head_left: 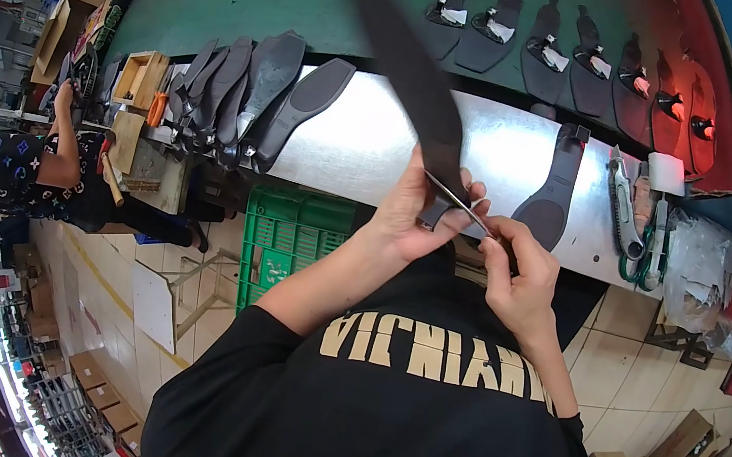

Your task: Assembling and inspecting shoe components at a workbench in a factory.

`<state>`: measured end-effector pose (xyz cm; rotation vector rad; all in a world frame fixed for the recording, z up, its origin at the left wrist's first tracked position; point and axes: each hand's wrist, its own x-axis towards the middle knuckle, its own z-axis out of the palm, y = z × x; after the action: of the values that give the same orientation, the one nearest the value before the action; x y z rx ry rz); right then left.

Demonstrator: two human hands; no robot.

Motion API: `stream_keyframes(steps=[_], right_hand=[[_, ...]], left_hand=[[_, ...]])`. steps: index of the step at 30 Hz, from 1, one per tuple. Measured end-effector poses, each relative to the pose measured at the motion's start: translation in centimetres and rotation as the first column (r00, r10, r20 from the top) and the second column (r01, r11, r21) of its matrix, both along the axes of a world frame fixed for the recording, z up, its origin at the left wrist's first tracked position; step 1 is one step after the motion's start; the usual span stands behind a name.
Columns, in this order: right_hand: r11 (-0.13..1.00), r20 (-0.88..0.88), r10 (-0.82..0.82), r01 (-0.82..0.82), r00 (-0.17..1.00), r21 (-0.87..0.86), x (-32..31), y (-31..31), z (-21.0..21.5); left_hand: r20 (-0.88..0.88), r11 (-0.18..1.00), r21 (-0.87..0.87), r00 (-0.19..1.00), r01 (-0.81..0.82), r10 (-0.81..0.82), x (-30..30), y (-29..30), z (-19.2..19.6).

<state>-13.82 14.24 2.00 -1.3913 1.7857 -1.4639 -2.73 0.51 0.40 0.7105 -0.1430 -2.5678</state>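
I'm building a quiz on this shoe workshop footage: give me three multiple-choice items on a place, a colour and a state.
1. Where does the lone dark sole right of the hands lie?
A. on the metal bench
B. on the floor
C. in a carton

2. What colour is the crate under the bench?
A. red
B. green
C. white

3. What does the left hand do?
A. rests empty
B. presses the bench
C. grips the long dark sole

Answers: 1 A, it lies flat on the shiny top; 2 B, green lattice; 3 C, fingers wrap its lower end while the right hand holds a thin blade to it.
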Motion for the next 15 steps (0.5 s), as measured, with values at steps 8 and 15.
stream_keyframes(steps=[8,15], right_hand=[[0.999,-0.101,-0.037,0.037,0.994,0.005,1.3,-0.9,-1.1],[0.998,-0.198,0.052,-0.045,0.979,0.042,1.7,-1.3,-0.8]], left_hand=[[0.005,0.990,0.102,0.995,-0.097,0.097,-0.8,0.8,-1.4],[0.077,0.975,0.206,0.995,-0.084,0.070,-0.8,-1.0,-4.0]])
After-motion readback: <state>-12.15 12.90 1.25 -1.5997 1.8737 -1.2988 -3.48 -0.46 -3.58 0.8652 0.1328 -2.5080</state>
